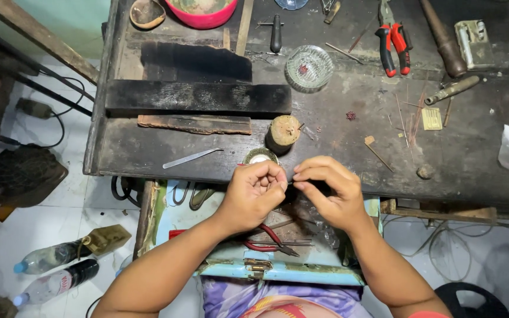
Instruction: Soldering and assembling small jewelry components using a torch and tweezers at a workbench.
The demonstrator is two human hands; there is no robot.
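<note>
Both hands meet at the near edge of the workbench (148,154), just above an open light-blue drawer (301,272). Left hand (254,191) is curled tight, thumb and forefinger pinched together at its right side. Right hand (325,188) is likewise pinched, fingertips pointing left. Between the two pinches runs a very thin dark wire (290,183), short, roughly level; each hand seems to have one end of it, but it's too small and fine to tell more. The pinches are just beside each other, nearly touching.

Just far of the left hand, on the bench: a small round tin (260,155) w/ pale inside, partly hidden by the knuckles. Far of that, a short wooden stump (283,132), upright. To the left, a flat metal file (191,158) lying slanted. Further away, a long charred wood block (198,97) across the bench, and a clear glass dish (308,68) w/ tiny red bits in it. Far right: red-handled pliers (393,47).

In the drawer, near of the hands: red-handled cutters (272,240), partly under the left wrist.

On the floor at near left: two plastic bottles (54,271) lying on their sides.
</note>
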